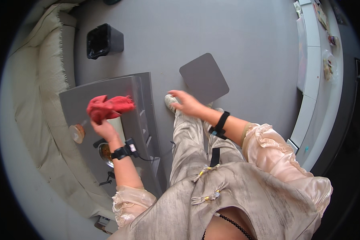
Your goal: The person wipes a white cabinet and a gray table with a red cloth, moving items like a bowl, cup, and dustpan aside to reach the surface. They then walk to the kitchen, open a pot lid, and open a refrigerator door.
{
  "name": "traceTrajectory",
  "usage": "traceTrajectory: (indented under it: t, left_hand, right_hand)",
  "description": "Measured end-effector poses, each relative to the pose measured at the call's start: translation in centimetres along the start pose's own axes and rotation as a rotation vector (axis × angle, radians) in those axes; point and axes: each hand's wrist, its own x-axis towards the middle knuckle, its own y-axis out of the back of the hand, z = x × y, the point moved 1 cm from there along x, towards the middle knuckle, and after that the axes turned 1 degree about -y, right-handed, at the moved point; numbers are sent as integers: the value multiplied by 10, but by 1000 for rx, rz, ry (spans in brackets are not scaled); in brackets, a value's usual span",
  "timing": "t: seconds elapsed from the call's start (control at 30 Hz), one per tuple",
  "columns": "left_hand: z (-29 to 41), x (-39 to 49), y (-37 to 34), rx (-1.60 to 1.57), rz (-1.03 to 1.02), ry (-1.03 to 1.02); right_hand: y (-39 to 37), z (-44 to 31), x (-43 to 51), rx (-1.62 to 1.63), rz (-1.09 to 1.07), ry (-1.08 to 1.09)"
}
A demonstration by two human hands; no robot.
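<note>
My left hand has its fingers closed on a crumpled red cloth, over the grey table. One frayed end of the cloth reaches toward the table's right edge. Just below that hand lies a pale flat thing, partly hidden. Beside it stands a small round container with a light lid. A metal bowl with food in it is partly behind my left wrist. My right hand is in the air above my shoe, fingers apart, holding nothing.
A black waste bin with a liner stands on the floor past the table. Ahead of my feet is a grey square stool or panel. A cream-covered sofa runs along the left. A white cabinet bears several packages at right.
</note>
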Motion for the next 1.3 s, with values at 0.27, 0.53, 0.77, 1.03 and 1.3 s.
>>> traceTrajectory:
  t: [0.27, 0.53, 0.77, 1.03, 1.3]
  left_hand:
    - [-99, 43, -51, 468, -110, 113]
    - [-56, -146, -185, -139, -849, 170]
    - [-111, -285, -326, -134, -1031, 971]
    - [-100, -280, -361, -168, -1039, 1146]
    - [-114, -274, -313, -347, -882, 1334]
  right_hand:
    - [133, 286, -34, -339, 341, -676]
    - [168, 375, 8, -154, 425, -603]
    - [153, 389, 36, -13, 459, -666]
    - [140, 397, 43, 90, 643, -764]
    - [123, 343, 62, -253, 634, -722]
